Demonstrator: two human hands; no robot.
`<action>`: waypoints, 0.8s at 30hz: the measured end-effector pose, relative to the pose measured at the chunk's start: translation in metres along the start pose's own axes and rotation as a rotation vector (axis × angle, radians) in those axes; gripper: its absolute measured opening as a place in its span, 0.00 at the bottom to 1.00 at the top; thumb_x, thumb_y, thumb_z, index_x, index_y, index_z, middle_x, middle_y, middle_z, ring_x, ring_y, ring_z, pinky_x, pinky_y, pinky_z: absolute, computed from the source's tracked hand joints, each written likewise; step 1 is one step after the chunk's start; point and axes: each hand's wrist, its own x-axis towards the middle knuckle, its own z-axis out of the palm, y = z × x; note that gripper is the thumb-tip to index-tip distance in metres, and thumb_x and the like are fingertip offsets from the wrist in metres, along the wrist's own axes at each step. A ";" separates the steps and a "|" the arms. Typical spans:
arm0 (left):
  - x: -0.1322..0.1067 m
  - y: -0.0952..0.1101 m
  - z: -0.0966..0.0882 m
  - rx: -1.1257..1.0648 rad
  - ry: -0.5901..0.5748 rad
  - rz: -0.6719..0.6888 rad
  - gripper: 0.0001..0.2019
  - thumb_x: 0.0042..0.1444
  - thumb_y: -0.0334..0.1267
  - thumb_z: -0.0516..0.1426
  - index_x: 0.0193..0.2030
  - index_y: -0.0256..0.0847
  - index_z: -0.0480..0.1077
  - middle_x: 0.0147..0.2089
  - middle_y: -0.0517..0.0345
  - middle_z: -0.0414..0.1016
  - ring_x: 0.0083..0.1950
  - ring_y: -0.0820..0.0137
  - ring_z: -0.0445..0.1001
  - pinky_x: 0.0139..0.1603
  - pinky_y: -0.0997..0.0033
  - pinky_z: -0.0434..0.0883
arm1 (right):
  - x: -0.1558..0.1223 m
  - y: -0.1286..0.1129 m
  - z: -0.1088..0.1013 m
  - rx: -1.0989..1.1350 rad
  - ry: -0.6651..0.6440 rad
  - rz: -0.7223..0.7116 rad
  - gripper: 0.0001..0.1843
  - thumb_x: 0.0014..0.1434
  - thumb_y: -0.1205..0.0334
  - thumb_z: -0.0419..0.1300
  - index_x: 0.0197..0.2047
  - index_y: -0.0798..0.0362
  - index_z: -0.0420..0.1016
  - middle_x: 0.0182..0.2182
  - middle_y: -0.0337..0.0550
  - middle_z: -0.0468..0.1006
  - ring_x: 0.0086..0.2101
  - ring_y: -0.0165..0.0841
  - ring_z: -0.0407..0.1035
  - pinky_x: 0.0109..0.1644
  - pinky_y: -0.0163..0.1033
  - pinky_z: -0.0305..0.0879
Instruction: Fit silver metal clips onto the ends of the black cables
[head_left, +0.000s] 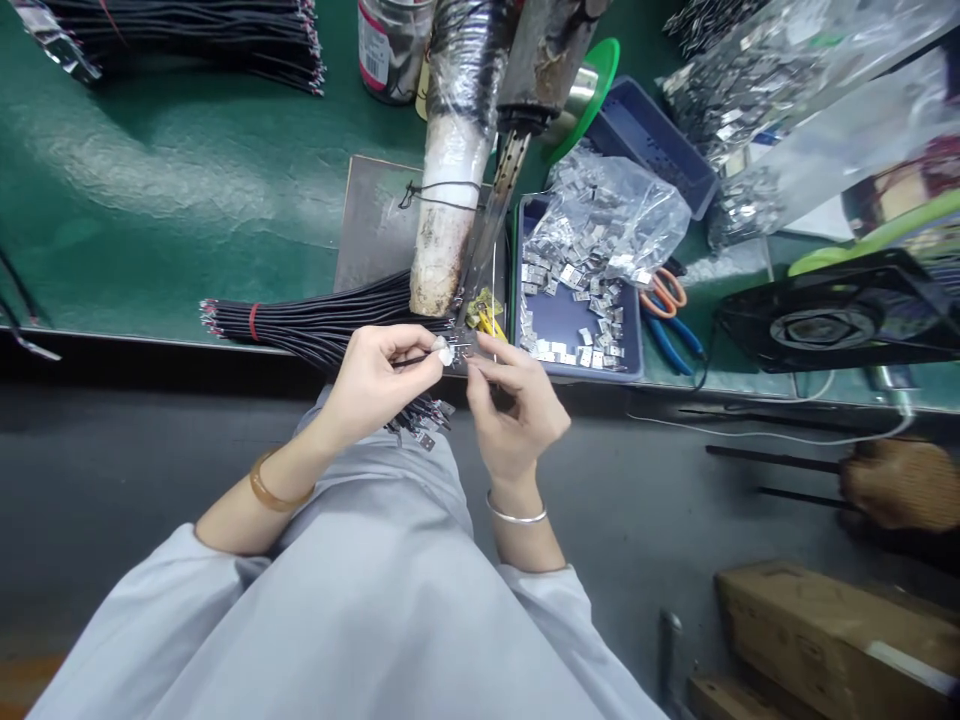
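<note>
At the front edge of the glossy green workbench (187, 180), below a white, plastic-wrapped tube with a browned end (450, 180): a thin black round cable (409, 358), pinched between thumb and forefinger of the left hand (379, 375), with a small white piece (445, 351) at the fingertips, too small to identify. Just beside, facing the fingertips, the right hand (521, 410), thumb and forefinger bent toward the cable's end; impossible to tell whether closed on anything or slightly apart.

As for progress, judging only by how things lie: seemingly done, a cluster of black cables tipped with flat silver metal connectors (427, 440), below the bench edge, over the grey-clad lap (375, 560). Seemingly partway, the single cable in the left hand. Seemingly left, a long bundle of black cables with pinkish-white ends (300, 325), banded in red along the bench edge, plus a larger black cable bundle (210, 40) at upper left.

Right of the right hand, a shallow grey-blue plastic tray (547, 318), strewn with loose silver connectors (570, 275) and bearing a crumpled clear plastic bag (652, 205). Behind, a dark blue rectangular bin (652, 150), contents unclear. At upper right, clear plastic bags full of silver pieces (750, 110); near the top, a clear jar (394, 55) with dark contents.
</note>
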 end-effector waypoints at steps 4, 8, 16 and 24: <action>-0.001 0.000 0.008 0.052 0.099 0.018 0.08 0.49 0.36 0.60 0.24 0.35 0.77 0.20 0.63 0.65 0.24 0.79 0.58 0.24 0.79 0.57 | 0.004 0.003 0.009 -0.043 0.008 -0.044 0.08 0.63 0.72 0.64 0.39 0.48 0.73 0.42 0.41 0.88 0.41 0.33 0.84 0.43 0.37 0.81; -0.001 0.002 0.012 0.066 0.151 0.035 0.07 0.50 0.35 0.60 0.25 0.35 0.78 0.20 0.64 0.63 0.24 0.79 0.56 0.24 0.79 0.56 | 0.009 0.004 0.011 -0.036 0.001 -0.017 0.06 0.64 0.71 0.64 0.39 0.49 0.74 0.43 0.42 0.88 0.41 0.34 0.84 0.42 0.37 0.81; 0.000 0.004 0.011 0.041 0.180 0.067 0.07 0.50 0.36 0.61 0.26 0.36 0.79 0.22 0.62 0.66 0.25 0.78 0.60 0.24 0.79 0.59 | 0.017 -0.001 0.009 0.011 -0.012 0.021 0.06 0.64 0.69 0.65 0.38 0.47 0.77 0.42 0.41 0.88 0.45 0.39 0.84 0.48 0.44 0.82; -0.001 0.007 0.009 0.105 0.112 0.016 0.08 0.50 0.35 0.59 0.26 0.35 0.78 0.20 0.64 0.63 0.24 0.78 0.56 0.24 0.78 0.56 | 0.014 0.000 0.003 0.035 -0.072 -0.020 0.09 0.63 0.71 0.63 0.36 0.47 0.72 0.45 0.43 0.88 0.39 0.35 0.85 0.42 0.39 0.83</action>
